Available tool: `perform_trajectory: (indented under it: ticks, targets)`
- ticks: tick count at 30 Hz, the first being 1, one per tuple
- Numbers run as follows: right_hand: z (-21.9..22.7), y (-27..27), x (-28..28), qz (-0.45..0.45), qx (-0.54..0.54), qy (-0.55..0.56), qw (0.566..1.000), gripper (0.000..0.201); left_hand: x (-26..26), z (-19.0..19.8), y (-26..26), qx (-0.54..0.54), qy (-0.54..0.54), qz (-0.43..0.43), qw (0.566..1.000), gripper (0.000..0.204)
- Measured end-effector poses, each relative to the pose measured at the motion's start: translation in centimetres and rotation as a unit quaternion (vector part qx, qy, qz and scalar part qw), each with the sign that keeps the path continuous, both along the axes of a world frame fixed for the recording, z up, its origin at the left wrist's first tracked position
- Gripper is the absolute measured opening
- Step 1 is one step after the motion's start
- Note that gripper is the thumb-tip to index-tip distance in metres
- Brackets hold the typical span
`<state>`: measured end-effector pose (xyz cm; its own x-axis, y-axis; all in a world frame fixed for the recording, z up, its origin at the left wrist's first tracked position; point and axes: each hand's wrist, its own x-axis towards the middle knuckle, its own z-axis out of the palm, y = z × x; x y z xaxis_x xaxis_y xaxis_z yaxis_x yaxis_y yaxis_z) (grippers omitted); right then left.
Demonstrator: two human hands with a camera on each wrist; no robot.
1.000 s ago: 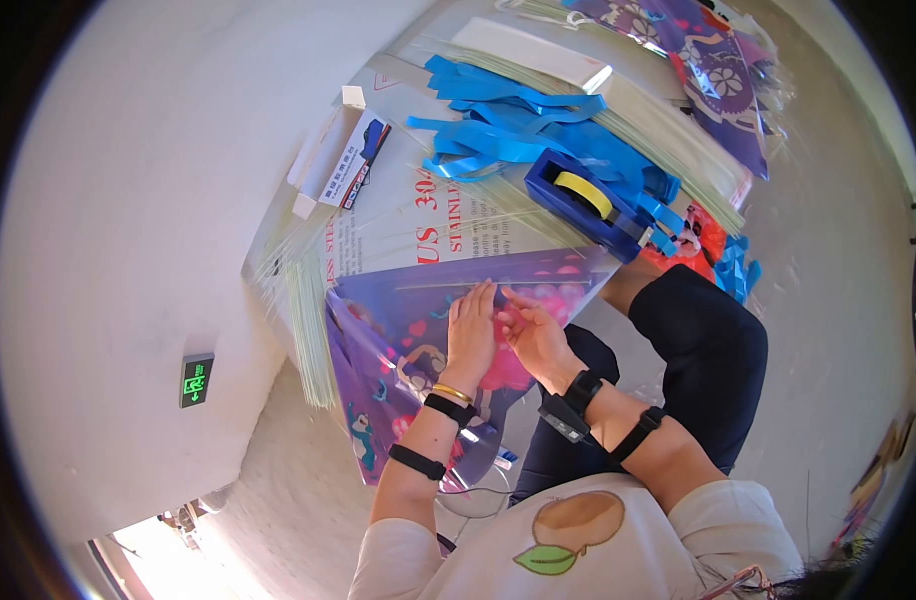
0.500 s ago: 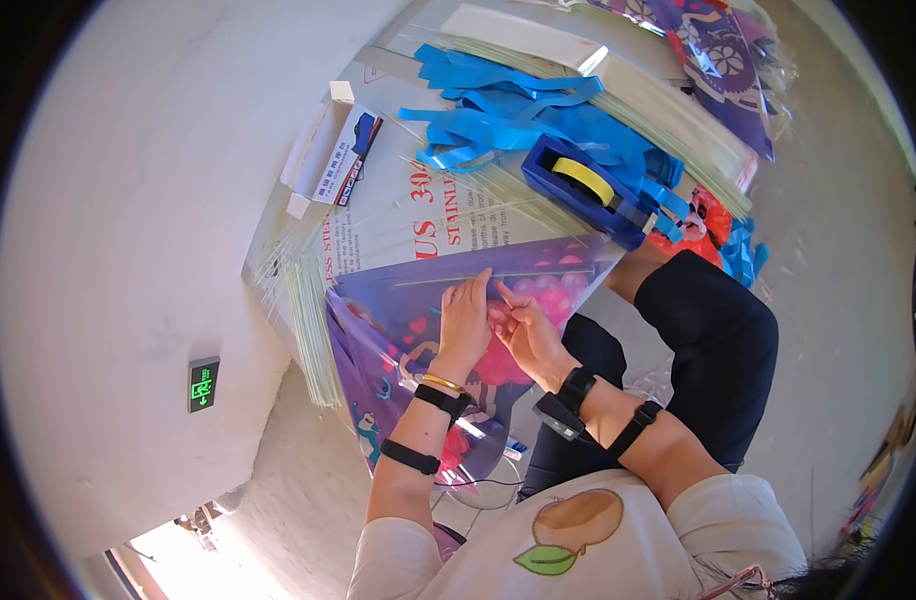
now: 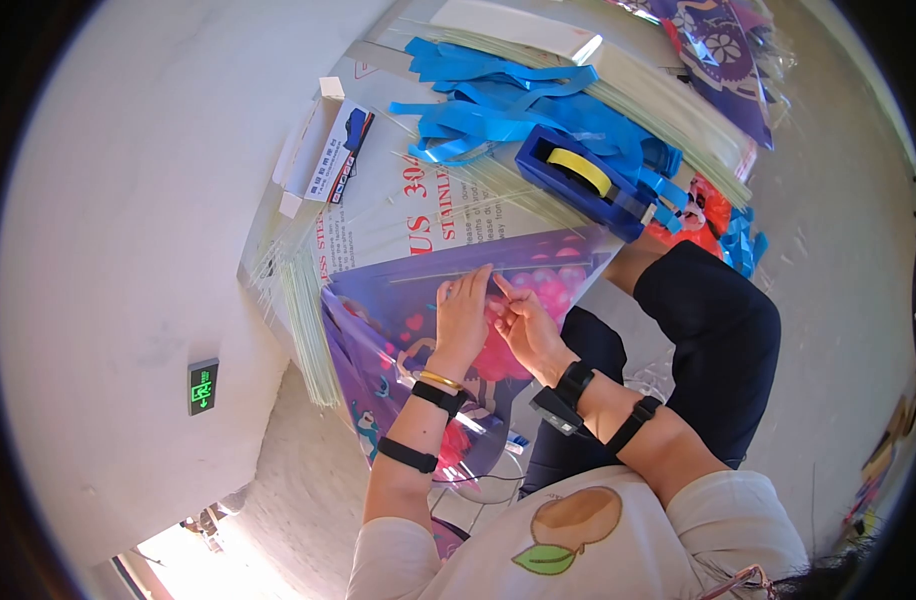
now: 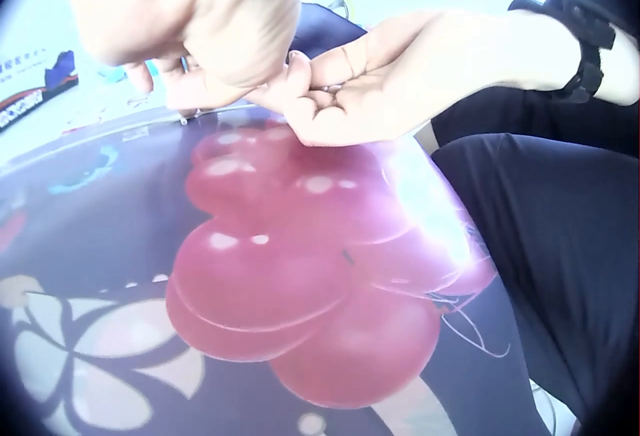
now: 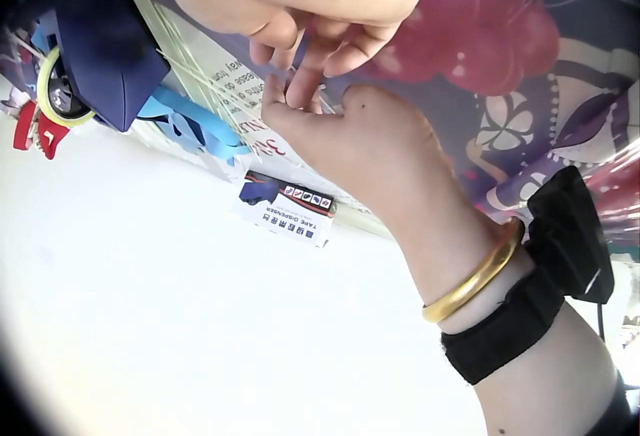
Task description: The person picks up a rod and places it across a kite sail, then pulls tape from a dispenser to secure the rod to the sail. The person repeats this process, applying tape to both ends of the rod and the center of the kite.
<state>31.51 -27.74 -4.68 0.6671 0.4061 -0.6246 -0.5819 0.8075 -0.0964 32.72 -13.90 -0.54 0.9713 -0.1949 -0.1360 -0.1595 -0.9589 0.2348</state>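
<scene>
A purple printed plastic sheet (image 3: 373, 325) with pink balloons (image 4: 310, 256) lies across the board and the person's lap. A thin pale stick (image 4: 185, 116) runs near its upper edge. The left hand (image 3: 463, 318), wearing a gold bracelet (image 5: 475, 286), lies palm down over this edge, fingertips at the stick. Palm turned up, the right hand (image 3: 528, 332) is close beside it with several fingers curled. In the right wrist view, the fingertips of both hands meet, one hand partly covering the other. I cannot tell whether the right fingers pinch something small there.
Beyond the sheet, a blue tape dispenser (image 3: 583, 180) with a yellow core stands near blue ribbon strips (image 3: 498, 115). A tape dispenser box (image 3: 328, 155) lies at the back left. Bundles of thin sticks (image 3: 308, 325) hang over the board's left edge. More printed film (image 3: 723, 60) lies far right.
The left hand has shifted slightly left and up along the sheet's edge, its fingers more bent. The right hand stays beside it, fingertips closer together. The view has tilted slightly.
</scene>
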Motion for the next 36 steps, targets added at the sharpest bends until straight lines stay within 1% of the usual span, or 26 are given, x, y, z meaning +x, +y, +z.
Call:
perform_trajectory:
  ticks: [3,5,20,25,27,29,31,32,33,34,36]
  targets:
    - [0.0,0.0,0.0,-0.002,0.005,0.0,1.0,0.016,0.1,0.0,-0.1,-0.004,-0.004,-0.006,1.0,0.063]
    - [0.2,0.0,0.0,-0.002,0.004,0.001,1.0,0.016,0.1,-0.1,-0.3,-0.009,-0.015,-0.001,1.0,0.067]
    - [0.1,0.3,0.0,-0.017,0.007,0.007,1.0,0.018,0.4,-0.4,0.0,0.007,-0.029,-0.023,0.999,0.064]
    - [0.0,0.4,-0.1,-0.017,-0.003,0.002,1.0,0.019,0.5,0.1,0.0,0.012,-0.02,-0.034,0.999,0.065]
    - [0.0,0.1,0.1,0.011,-0.022,0.024,0.999,0.017,0.5,0.3,0.2,0.014,-0.019,-0.041,0.999,0.065]
    - [0.3,-0.5,-0.1,0.027,-0.012,0.015,0.999,0.017,0.5,0.4,0.3,0.032,-0.002,-0.051,0.998,0.068]
    - [0.8,-1.5,-0.5,0.041,-0.004,0.004,0.999,0.017,0.1,-0.2,0.5,0.05,-0.019,-0.062,0.997,0.069]
    - [1.2,-2.2,-1.3,0.119,-0.067,-0.033,0.99,0.018,-0.1,-0.5,0.6,0.066,-0.032,-0.072,0.995,0.071]
    - [1.7,-3.1,-1.7,0.196,-0.131,-0.068,0.969,0.02,-0.4,-0.9,0.6,0.065,-0.034,-0.072,0.995,0.071]
    - [2.7,-4.4,-1.6,0.196,-0.133,-0.07,0.969,0.02,-0.5,-1.1,0.5,0.062,-0.037,-0.073,0.995,0.072]
    - [4.2,-7.5,-1.2,0.222,-0.232,-0.168,0.932,0.022,-0.8,-1.2,0.2,0.058,-0.045,-0.073,0.995,0.072]
